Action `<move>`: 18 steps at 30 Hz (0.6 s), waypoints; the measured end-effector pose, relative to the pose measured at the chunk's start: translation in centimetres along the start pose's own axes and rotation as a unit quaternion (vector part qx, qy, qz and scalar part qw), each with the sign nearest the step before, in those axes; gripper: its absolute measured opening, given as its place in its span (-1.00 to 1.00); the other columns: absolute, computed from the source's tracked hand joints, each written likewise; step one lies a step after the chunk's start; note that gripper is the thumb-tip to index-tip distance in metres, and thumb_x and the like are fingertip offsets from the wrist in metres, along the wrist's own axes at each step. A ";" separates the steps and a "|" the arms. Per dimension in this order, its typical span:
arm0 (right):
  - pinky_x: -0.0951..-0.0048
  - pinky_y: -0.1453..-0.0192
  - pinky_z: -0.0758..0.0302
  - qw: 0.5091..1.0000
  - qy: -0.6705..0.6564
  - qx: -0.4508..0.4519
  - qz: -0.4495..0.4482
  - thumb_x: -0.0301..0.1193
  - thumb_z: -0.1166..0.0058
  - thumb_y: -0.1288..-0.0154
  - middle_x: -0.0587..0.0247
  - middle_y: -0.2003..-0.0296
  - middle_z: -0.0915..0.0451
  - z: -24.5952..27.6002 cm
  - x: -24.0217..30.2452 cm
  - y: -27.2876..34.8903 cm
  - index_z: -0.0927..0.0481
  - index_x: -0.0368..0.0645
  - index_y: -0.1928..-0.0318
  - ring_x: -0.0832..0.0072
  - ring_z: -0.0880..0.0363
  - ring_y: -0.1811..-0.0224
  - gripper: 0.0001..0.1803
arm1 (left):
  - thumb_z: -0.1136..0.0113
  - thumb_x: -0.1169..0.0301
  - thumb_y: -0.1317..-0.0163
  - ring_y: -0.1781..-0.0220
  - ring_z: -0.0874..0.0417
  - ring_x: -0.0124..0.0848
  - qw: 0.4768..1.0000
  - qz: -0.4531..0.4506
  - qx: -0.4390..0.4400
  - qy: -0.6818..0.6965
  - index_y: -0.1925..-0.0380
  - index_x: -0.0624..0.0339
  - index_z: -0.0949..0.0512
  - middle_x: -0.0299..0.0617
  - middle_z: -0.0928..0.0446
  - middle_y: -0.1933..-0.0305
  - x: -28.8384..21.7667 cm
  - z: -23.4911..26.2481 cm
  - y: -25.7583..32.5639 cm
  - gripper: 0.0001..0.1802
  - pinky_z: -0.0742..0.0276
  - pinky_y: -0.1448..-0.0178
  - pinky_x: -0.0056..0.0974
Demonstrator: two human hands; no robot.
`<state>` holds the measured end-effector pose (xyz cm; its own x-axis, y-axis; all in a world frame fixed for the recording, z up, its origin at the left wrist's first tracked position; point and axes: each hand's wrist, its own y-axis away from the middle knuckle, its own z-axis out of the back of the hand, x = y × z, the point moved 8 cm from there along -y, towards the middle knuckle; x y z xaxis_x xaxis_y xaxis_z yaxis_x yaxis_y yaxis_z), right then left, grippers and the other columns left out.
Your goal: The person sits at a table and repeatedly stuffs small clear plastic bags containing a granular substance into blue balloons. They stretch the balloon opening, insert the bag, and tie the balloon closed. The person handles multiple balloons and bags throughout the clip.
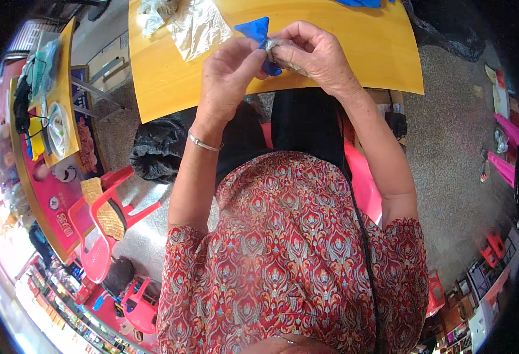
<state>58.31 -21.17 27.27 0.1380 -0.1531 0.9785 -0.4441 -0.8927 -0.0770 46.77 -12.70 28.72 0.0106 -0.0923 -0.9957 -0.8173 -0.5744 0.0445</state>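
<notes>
Both my hands are raised over the near edge of a yellow table (354, 53). My left hand (229, 74) pinches a blue piece of cloth-like material (258, 32) between thumb and fingers. My right hand (315, 50) grips the same blue piece together with a clear plastic wrapper (283, 53) bunched under its fingers. A thin silver bracelet (203, 142) circles my left wrist. Crumpled clear plastic bags (197, 23) lie on the table just left of my hands. Another blue item (360, 3) shows at the table's far edge.
A dark bag (162, 147) lies on the floor under the table's near left corner. Red plastic chairs (109, 221) stand at left beside a second yellow table (53, 88) with bowls and cables. Pink items (507, 147) lie on the speckled floor at right.
</notes>
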 end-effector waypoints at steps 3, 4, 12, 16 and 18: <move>0.50 0.10 -0.55 0.991 0.125 -0.038 0.020 -0.42 -0.26 -0.13 0.26 0.29 -0.64 0.1 0.7 0.2 -0.57 -0.26 0.15 0.56 -0.61 0.22 -0.72 | -0.19 0.51 -0.22 0.37 -0.58 -0.54 0.993 -0.057 -0.053 -0.094 0.29 0.33 -0.53 -0.24 -0.57 0.38 -1.0 0.1 0.4 -0.89 -0.53 0.24 -0.42; 0.48 0.12 -0.56 0.982 0.179 -0.055 0.031 -0.42 -0.26 -0.11 0.23 0.31 -0.65 -0.1 1.1 0.2 -0.57 -0.25 0.15 0.53 -0.63 0.23 -0.70 | -0.21 0.52 -0.19 0.40 -0.60 -0.51 0.983 -0.085 -0.074 -0.144 0.30 0.31 -0.54 -0.21 -0.59 0.42 -1.3 0.3 0.7 -0.89 -0.53 0.26 -0.40; 0.41 0.12 -0.57 0.926 0.326 -0.112 0.157 -0.45 -0.21 -0.07 0.11 0.30 -0.65 -2.0 5.0 0.8 -0.60 -0.24 0.20 0.37 -0.66 0.24 -0.75 | -0.25 0.59 -0.06 0.48 -0.62 -0.37 0.922 -0.240 -0.150 -0.264 0.37 0.27 -0.53 -0.11 -0.56 0.48 -3.9 -0.8 3.0 -0.88 -0.52 0.33 -0.33; 0.39 0.14 -0.58 0.949 0.280 -0.102 0.100 -0.43 -0.20 -0.04 0.06 0.31 -0.66 -1.7 3.2 0.9 -0.62 -0.22 0.24 0.32 -0.68 0.27 -0.77 | -0.24 0.58 -0.08 0.47 -0.62 -0.38 0.911 -0.248 -0.157 -0.291 0.37 0.27 -0.53 -0.12 -0.56 0.46 -3.7 -1.1 3.8 -0.89 -0.52 0.33 -0.33; 0.41 0.15 -0.58 0.952 0.271 -0.125 0.071 -0.43 -0.20 -0.04 0.07 0.32 -0.66 -1.1 2.5 1.0 -0.62 -0.23 0.23 0.36 -0.68 0.28 -0.76 | -0.24 0.57 -0.09 0.46 -0.62 -0.39 0.918 -0.232 -0.157 -0.280 0.36 0.28 -0.53 -0.12 -0.57 0.45 -3.2 -1.2 3.7 -0.90 -0.52 0.32 -0.34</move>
<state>57.21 -21.94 29.85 -0.3855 0.0373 0.9220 -0.6307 -0.7399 -0.2338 44.34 -15.49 32.17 -0.0537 0.6034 -0.7956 -0.5926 -0.6606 -0.4610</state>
